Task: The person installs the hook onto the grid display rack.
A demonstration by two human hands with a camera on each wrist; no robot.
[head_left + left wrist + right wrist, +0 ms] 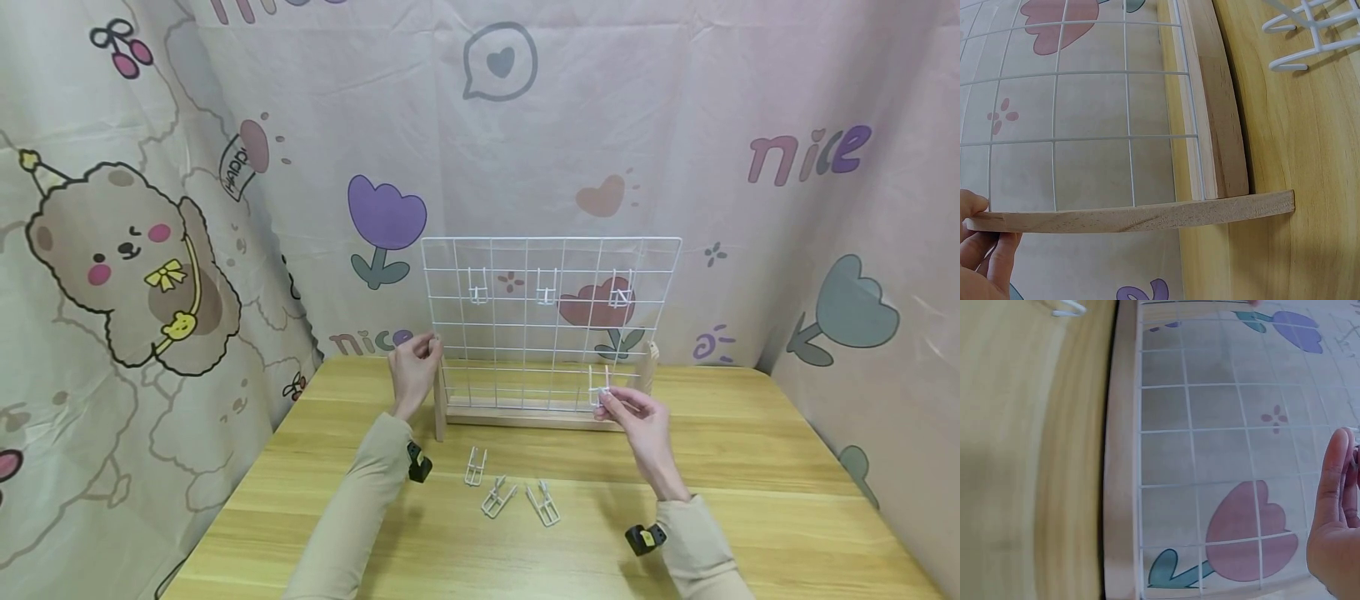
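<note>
A white wire grid panel (551, 321) stands upright in a wooden base (525, 414) on the table. Three white wire hooks hang on its upper row (547, 287). My left hand (415, 369) grips the top of the left wooden post (1129, 217), fingers (985, 250) wrapped around its end. My right hand (628, 410) pinches a white wire hook (599, 387) against the grid's lower right part. In the right wrist view only the fingers (1335, 506) show beside the grid (1222, 456); the hook is barely visible there.
Three loose white hooks (498, 493) lie on the wooden table (750, 500) in front of the base; some show in the left wrist view (1300, 31). A printed curtain (525, 125) surrounds the table at the back and sides.
</note>
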